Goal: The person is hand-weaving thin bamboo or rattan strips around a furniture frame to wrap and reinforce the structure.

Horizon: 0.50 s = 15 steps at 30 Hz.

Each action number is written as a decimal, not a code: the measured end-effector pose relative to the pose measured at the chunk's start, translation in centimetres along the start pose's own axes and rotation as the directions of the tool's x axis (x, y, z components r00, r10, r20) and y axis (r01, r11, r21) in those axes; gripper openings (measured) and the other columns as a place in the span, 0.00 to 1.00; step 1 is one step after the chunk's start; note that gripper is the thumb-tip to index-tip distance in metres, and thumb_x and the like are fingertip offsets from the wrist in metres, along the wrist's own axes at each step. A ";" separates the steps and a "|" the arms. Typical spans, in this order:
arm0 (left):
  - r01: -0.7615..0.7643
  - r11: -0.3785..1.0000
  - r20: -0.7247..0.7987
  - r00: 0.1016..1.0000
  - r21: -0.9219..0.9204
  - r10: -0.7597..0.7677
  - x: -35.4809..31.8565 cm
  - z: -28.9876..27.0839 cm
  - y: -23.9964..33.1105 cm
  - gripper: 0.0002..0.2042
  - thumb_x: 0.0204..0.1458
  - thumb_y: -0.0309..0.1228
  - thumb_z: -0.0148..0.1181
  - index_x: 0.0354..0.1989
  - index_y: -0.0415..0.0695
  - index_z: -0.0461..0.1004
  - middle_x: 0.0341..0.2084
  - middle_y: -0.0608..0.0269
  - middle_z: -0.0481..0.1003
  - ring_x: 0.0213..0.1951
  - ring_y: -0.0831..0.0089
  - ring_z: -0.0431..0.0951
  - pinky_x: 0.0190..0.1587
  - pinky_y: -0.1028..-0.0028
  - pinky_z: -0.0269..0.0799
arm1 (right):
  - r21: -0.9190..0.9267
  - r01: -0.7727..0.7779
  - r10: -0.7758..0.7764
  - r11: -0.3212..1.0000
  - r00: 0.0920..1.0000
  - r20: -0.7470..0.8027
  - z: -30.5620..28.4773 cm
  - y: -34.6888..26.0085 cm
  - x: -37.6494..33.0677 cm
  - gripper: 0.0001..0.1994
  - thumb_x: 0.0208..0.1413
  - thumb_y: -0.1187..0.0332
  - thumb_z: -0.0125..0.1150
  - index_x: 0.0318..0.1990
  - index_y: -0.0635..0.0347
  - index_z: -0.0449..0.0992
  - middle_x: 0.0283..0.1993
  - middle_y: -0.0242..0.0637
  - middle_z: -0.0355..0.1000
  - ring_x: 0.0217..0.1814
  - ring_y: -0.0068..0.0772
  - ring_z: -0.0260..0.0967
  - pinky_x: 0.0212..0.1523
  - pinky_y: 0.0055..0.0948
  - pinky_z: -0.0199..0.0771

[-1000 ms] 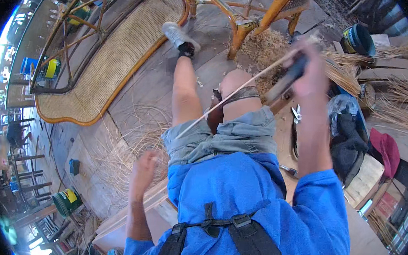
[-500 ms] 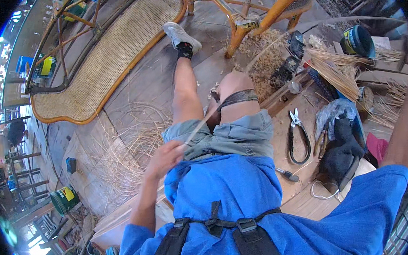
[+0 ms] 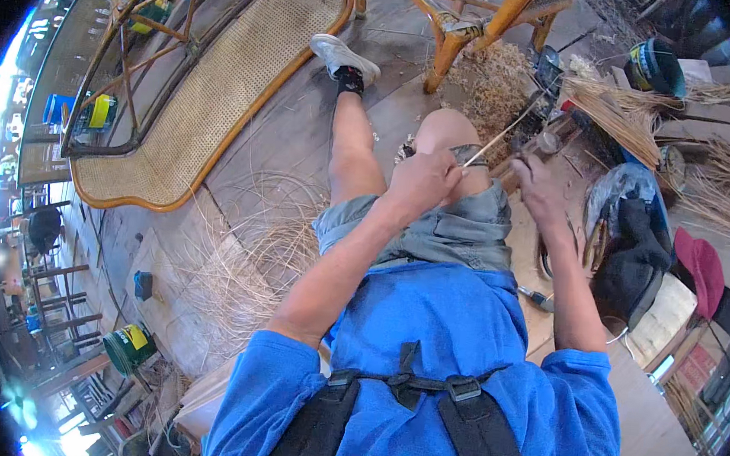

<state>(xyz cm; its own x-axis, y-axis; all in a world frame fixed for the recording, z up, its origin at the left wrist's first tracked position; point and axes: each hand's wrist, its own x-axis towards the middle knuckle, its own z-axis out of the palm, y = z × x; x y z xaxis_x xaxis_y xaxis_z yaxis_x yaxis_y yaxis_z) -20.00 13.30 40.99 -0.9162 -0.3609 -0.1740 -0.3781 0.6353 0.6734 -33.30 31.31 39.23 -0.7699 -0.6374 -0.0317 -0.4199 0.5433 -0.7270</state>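
Observation:
A thin, pale rattan strip [image 3: 498, 141] slants up and to the right from my left hand [image 3: 428, 178], which is closed on its near end above my bare knee. My right hand [image 3: 540, 189] is curled just right of the strip, its fingers bent around something dark that I cannot make out. A dark band [image 3: 467, 154] wraps the leg beneath the strip. Right of my thigh, shears [image 3: 545, 254] are partly covered by my right forearm. A small handled tool [image 3: 536, 299] lies below them.
A woven-cane panel [image 3: 249, 61] with a bent rattan frame stands at left. Loose strips [image 3: 241, 252] tangle on the floor. Shavings [image 3: 494, 87] pile ahead, beside rattan furniture legs [image 3: 445, 57]. Strip bundles [image 3: 617, 124], a dark bucket [image 3: 657, 67] and a red cap [image 3: 698, 270] are at right.
My right hand has come in from the far right to beside my knee. My left hand has moved up and right, still holding the strip, which no longer arcs across to the right.

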 end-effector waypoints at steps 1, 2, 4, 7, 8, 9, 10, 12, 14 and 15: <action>-0.003 1.000 0.007 1.000 0.003 0.003 0.2 -0.1 0.0 0.14 0.49 0.41 0.50 0.27 0.43 0.72 0.21 0.48 0.73 0.25 0.51 0.74 0.29 0.58 0.68 | 0.003 -0.007 0.007 1.000 1.000 -0.004 0.7 -0.7 -0.2 0.19 0.55 0.55 0.47 0.46 0.60 0.68 0.36 0.50 0.71 0.37 0.49 0.70 0.41 0.38 0.67; 0.002 0.997 0.004 1.000 -0.080 -0.001 0.3 -0.2 0.2 0.14 0.50 0.41 0.50 0.26 0.42 0.72 0.21 0.47 0.73 0.25 0.51 0.74 0.29 0.58 0.68 | -0.079 -0.053 0.057 0.995 0.997 0.047 1.3 -1.3 -0.6 0.19 0.55 0.54 0.46 0.43 0.61 0.69 0.37 0.52 0.71 0.38 0.52 0.69 0.41 0.41 0.67; 0.013 0.987 0.008 1.000 -0.159 -0.012 0.1 0.1 -0.2 0.15 0.50 0.41 0.50 0.25 0.41 0.72 0.21 0.46 0.72 0.25 0.50 0.74 0.29 0.58 0.68 | -0.156 -0.099 0.115 0.983 0.988 0.099 2.4 -3.1 -1.1 0.19 0.55 0.53 0.44 0.39 0.62 0.69 0.38 0.53 0.70 0.39 0.55 0.68 0.41 0.44 0.66; 0.047 0.979 -0.054 0.997 -0.200 -0.059 -1.3 0.4 -1.6 0.16 0.51 0.41 0.50 0.24 0.39 0.71 0.21 0.45 0.72 0.25 0.51 0.73 0.28 0.58 0.66 | -0.351 -0.013 0.056 0.936 0.992 0.113 2.7 -6.9 -1.3 0.19 0.55 0.50 0.40 0.33 0.58 0.67 0.31 0.51 0.71 0.36 0.54 0.69 0.36 0.47 0.67; 0.026 0.984 -0.043 0.999 -0.174 -0.034 -2.6 -0.1 -1.9 0.17 0.51 0.41 0.50 0.24 0.38 0.71 0.20 0.45 0.72 0.25 0.51 0.74 0.28 0.59 0.66 | -0.345 -0.020 0.063 0.938 0.991 0.114 2.5 -7.4 -1.4 0.19 0.55 0.50 0.40 0.33 0.58 0.67 0.31 0.51 0.71 0.36 0.54 0.69 0.36 0.47 0.67; 0.005 0.989 -0.032 0.999 -0.147 -0.010 -4.0 -0.8 -2.2 0.17 0.51 0.41 0.50 0.24 0.36 0.70 0.20 0.45 0.72 0.25 0.52 0.74 0.28 0.59 0.66 | -0.360 -0.039 0.088 0.932 0.989 0.121 2.3 -7.7 -1.5 0.19 0.55 0.50 0.41 0.34 0.58 0.67 0.31 0.51 0.71 0.36 0.54 0.69 0.36 0.47 0.67; 0.052 0.985 0.022 0.999 -0.162 -0.049 -5.8 -1.6 -2.2 0.18 0.51 0.41 0.50 0.24 0.35 0.70 0.19 0.45 0.71 0.24 0.52 0.73 0.28 0.60 0.66 | -0.376 -0.060 0.114 0.925 0.986 0.123 2.1 -7.7 -1.5 0.19 0.55 0.50 0.42 0.34 0.58 0.67 0.32 0.51 0.71 0.36 0.54 0.69 0.35 0.47 0.67; 0.093 0.980 0.090 0.993 -0.178 -0.078 -8.9 -2.6 -2.5 0.18 0.52 0.41 0.49 0.24 0.35 0.70 0.18 0.45 0.71 0.24 0.53 0.73 0.28 0.62 0.65 | -0.348 -0.034 0.083 0.937 0.989 0.125 1.9 -7.1 -1.4 0.19 0.55 0.50 0.42 0.34 0.58 0.67 0.32 0.52 0.70 0.35 0.55 0.68 0.35 0.47 0.67; 0.253 0.943 0.092 0.967 -0.215 -0.238 -11.1 -3.4 -2.2 0.19 0.53 0.41 0.49 0.24 0.34 0.69 0.17 0.46 0.70 0.21 0.59 0.71 0.27 0.64 0.65 | -0.309 0.005 0.037 0.951 0.991 0.130 1.9 -6.5 -1.3 0.19 0.55 0.51 0.43 0.34 0.59 0.67 0.32 0.52 0.70 0.35 0.55 0.68 0.35 0.48 0.66; 0.252 0.944 0.100 0.967 -0.211 -0.235 -10.7 -3.3 -1.9 0.19 0.53 0.41 0.49 0.24 0.34 0.69 0.17 0.46 0.70 0.21 0.59 0.71 0.27 0.64 0.65 | -0.252 -0.013 0.034 0.968 0.996 0.078 1.9 -5.6 -0.8 0.18 0.55 0.53 0.43 0.33 0.61 0.67 0.30 0.54 0.70 0.34 0.57 0.68 0.35 0.49 0.65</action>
<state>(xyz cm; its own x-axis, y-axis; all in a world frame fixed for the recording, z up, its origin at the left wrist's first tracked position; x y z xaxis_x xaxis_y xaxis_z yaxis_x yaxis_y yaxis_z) -9.08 13.66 43.93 -0.8100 -0.4302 -0.3985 -0.5598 0.3650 0.7439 -29.41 27.70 42.06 -0.7435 -0.6597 -0.1097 -0.5175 0.6715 -0.5304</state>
